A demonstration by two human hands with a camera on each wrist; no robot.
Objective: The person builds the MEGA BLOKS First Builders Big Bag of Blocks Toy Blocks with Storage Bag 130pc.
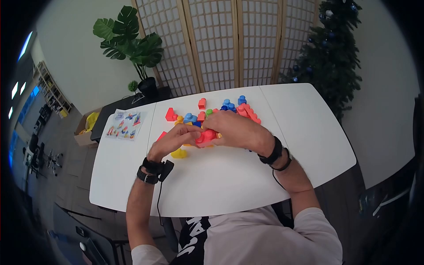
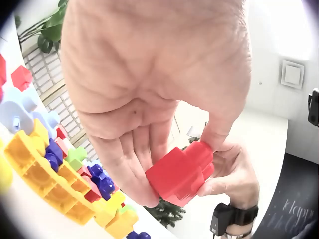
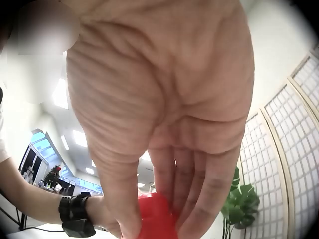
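Observation:
Between both hands, above the near side of a pile of blocks, is a red toy building block (image 1: 206, 138) with rounded studs. My left hand (image 1: 177, 139) pinches it between thumb and fingers; in the left wrist view the red block (image 2: 180, 174) shows its side and a stud. From the other side my right hand (image 1: 236, 129) also grips it, thumb opposite the fingers, as the right wrist view shows with the block (image 3: 155, 219) low in the picture. A yellow block (image 1: 179, 153) lies on the table just below the left hand.
Several red, blue, green and yellow blocks lie beyond the hands, among them a long orange block (image 2: 47, 181) and a red block (image 1: 202, 104). A printed picture sheet (image 1: 125, 125) lies on the left of the white table (image 1: 185, 185). A potted plant (image 1: 148, 86) stands behind.

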